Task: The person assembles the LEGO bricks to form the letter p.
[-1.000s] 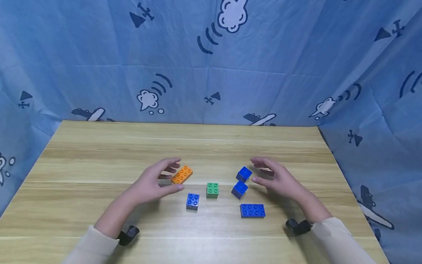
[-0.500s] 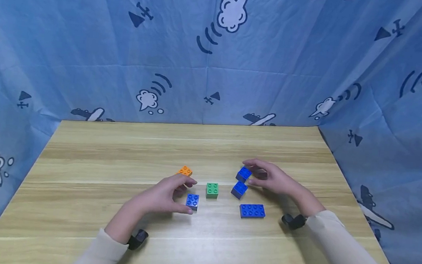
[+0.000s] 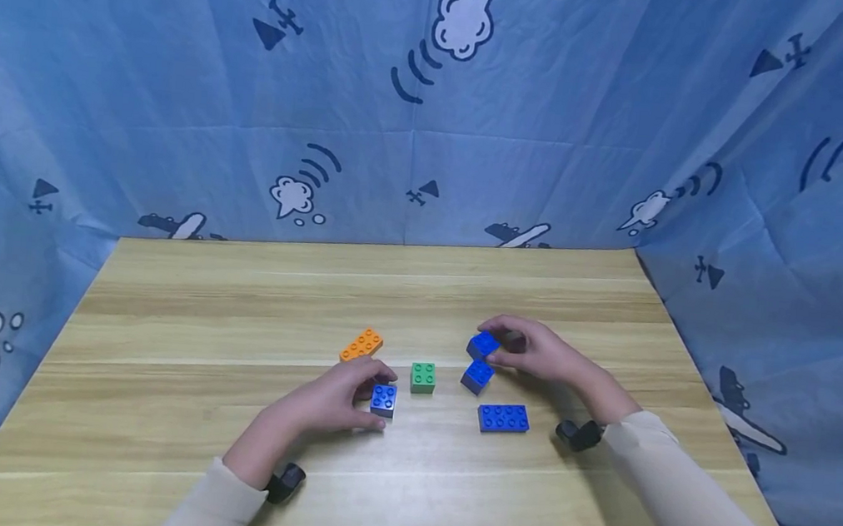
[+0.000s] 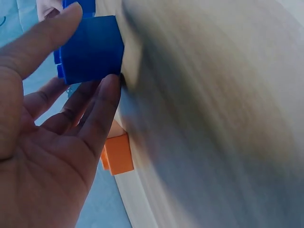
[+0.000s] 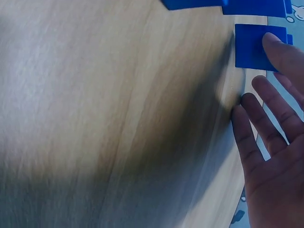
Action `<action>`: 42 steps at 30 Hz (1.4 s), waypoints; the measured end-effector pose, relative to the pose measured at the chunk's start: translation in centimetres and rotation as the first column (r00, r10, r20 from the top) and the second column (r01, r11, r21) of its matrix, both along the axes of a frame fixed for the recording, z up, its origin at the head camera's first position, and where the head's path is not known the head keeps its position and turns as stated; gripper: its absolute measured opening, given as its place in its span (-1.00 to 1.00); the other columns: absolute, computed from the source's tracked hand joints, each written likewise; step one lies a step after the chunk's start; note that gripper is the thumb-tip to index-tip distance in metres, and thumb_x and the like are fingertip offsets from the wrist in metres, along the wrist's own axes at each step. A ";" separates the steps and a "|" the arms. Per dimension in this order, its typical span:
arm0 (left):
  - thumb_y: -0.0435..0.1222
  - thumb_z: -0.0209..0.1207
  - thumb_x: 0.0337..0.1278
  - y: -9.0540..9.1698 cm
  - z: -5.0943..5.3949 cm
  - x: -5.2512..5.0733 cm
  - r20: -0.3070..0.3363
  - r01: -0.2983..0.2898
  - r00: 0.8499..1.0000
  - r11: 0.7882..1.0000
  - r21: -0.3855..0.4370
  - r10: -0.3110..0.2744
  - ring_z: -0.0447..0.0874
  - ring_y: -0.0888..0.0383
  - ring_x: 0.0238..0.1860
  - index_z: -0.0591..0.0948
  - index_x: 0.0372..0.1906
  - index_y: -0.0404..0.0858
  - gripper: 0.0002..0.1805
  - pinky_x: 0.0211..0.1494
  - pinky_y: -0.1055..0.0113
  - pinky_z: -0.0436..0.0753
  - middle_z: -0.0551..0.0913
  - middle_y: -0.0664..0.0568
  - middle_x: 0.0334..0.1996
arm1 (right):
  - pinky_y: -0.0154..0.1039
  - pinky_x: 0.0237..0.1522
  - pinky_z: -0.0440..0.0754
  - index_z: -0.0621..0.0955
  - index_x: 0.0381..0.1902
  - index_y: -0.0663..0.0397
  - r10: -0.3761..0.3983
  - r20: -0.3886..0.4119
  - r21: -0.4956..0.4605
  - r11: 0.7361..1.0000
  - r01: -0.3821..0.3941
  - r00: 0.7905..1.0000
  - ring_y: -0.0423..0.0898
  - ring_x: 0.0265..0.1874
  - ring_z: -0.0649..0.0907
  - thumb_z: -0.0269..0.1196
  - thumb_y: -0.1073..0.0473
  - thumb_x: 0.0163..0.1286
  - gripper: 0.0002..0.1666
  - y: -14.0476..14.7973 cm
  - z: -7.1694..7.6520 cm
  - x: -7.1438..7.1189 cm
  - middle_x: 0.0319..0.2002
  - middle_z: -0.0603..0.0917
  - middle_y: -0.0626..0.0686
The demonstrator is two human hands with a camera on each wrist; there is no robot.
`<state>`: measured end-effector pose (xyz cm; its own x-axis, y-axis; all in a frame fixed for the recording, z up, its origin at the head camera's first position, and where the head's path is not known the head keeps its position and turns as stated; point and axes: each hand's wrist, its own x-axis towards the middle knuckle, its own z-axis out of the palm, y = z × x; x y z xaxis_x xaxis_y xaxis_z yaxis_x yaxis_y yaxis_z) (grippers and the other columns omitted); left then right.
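Watch your right hand [image 3: 545,353] first: the far blue brick [image 3: 483,345] is just beside the near blue brick [image 3: 477,376], with only a narrow gap showing in the right wrist view, so a dipping thumb could knock the near one askew. Your left hand [image 3: 330,395] is crowded too; the orange brick [image 3: 362,345] is just past its knuckles and the green brick [image 3: 422,378] is near its fingertips, and a sideways sweep would probably nudge either one. A grip at the edges might also let a brick twist or slip, if thumb and fingers press unevenly

As for the hands, your left has thumb and fingers bent round the small blue brick [image 3: 382,402], parted about as wide as the brick; how firmly they press, you cannot tell from here. Your right pinches the far blue brick between thumb and forefinger, its other fingers loosely spread. The long blue brick [image 3: 503,418] lies on the worktop [image 3: 200,302], touched by neither hand
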<state>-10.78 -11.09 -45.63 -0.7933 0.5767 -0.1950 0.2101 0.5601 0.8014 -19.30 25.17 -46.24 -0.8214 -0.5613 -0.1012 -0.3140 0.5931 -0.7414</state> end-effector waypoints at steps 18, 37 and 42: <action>-0.31 0.52 0.11 0.3 -0.7 0.2 -0.060 -0.065 0.996 0.998 0.023 0.066 0.66 0.24 -0.04 0.63 -0.01 -0.17 -0.62 0.27 0.12 0.72 0.71 0.10 -0.08 | 0.17 0.33 0.68 0.65 0.08 0.06 -0.121 -0.001 0.012 0.993 0.121 0.993 0.12 0.16 0.71 0.49 0.18 0.34 -0.62 -0.7 -0.3 0.1 0.04 0.77 0.11; -0.29 0.51 0.13 0.5 -1.0 0.3 -0.063 -0.095 0.993 0.995 0.028 0.097 0.66 0.27 -0.07 0.63 -0.02 -0.14 -0.65 0.22 0.19 0.74 0.73 0.11 -0.07 | 0.17 0.25 0.73 0.65 0.09 0.16 -0.194 -0.126 -0.142 0.974 0.176 0.973 0.13 0.04 0.77 0.50 0.16 0.33 -0.57 -4.3 2.9 2.0 0.00 0.79 0.15; -0.30 0.51 0.13 0.6 -1.1 0.3 -0.047 -0.099 0.994 0.994 0.035 0.100 0.66 0.26 -0.09 0.64 -0.04 -0.14 -0.67 0.22 0.19 0.74 0.73 0.12 -0.11 | 0.13 0.22 0.75 0.68 0.04 0.10 -0.167 -0.138 -0.164 0.976 0.144 0.976 0.05 -0.01 0.78 0.52 0.16 0.30 -0.61 -6.2 3.6 3.6 -0.04 0.81 0.08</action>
